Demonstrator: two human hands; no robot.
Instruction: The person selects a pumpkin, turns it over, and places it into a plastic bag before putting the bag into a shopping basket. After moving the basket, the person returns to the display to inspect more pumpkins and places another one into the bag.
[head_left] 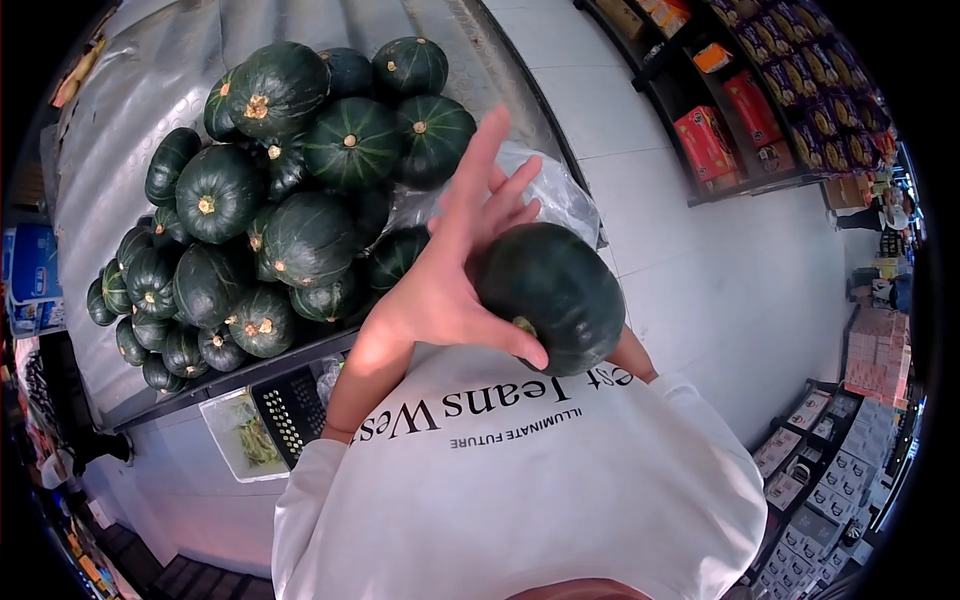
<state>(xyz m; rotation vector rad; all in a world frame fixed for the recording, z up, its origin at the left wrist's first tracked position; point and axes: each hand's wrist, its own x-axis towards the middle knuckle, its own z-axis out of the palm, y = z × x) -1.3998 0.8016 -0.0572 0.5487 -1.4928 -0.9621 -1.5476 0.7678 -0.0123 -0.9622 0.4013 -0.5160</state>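
Observation:
A dark green pumpkin (550, 298) is held up in front of my chest. My left hand (450, 265) is at its left side, with the thumb against it near the stem and the other fingers stretched out and apart. Behind the pumpkin's lower right side, only my right forearm shows; my right hand is hidden by the pumpkin. Beyond my left hand, many similar pumpkins (310, 238) lie heaped on a display stand (130, 75) covered with a grey sheet. Clear plastic (570, 195) lies at the stand's right edge, just behind the held pumpkin.
A white crate (212, 425) with greens and a black perforated crate (290, 412) stand below the stand's front edge. Shelves with red boxes (705, 145) and purple packets are at the upper right. Stacked boxes (840, 480) stand at the lower right. Pale floor (700, 260) lies between.

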